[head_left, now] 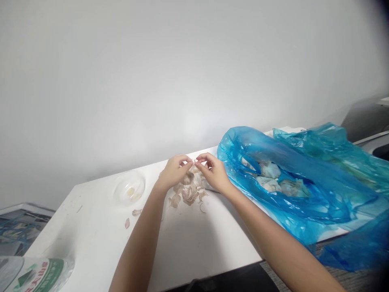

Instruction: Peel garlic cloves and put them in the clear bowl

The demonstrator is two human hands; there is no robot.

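Note:
Over a pile of papery garlic skins [190, 193], my left hand [175, 172] and my right hand [214, 172] meet fingertip to fingertip. Both are closed in a pinch on a small pale pinkish garlic clove [195, 162], mostly covered by the fingers. Left of the hands stands a clear bowl [119, 190] with a peeled clove [130, 191] in it. To the right, an open blue plastic bag [240, 142] holds several garlic bulbs [269, 169]. A thin dark object [212, 190], partly hidden, lies under my right wrist.
Loose skin flakes [127, 223] lie on the white table [188, 247] below the bowl. A large clear bottle with a green label [50, 275] is at the near left corner. A greenish plastic bag [322, 140] lies behind the blue one. A wall [152, 81] runs along the far edge.

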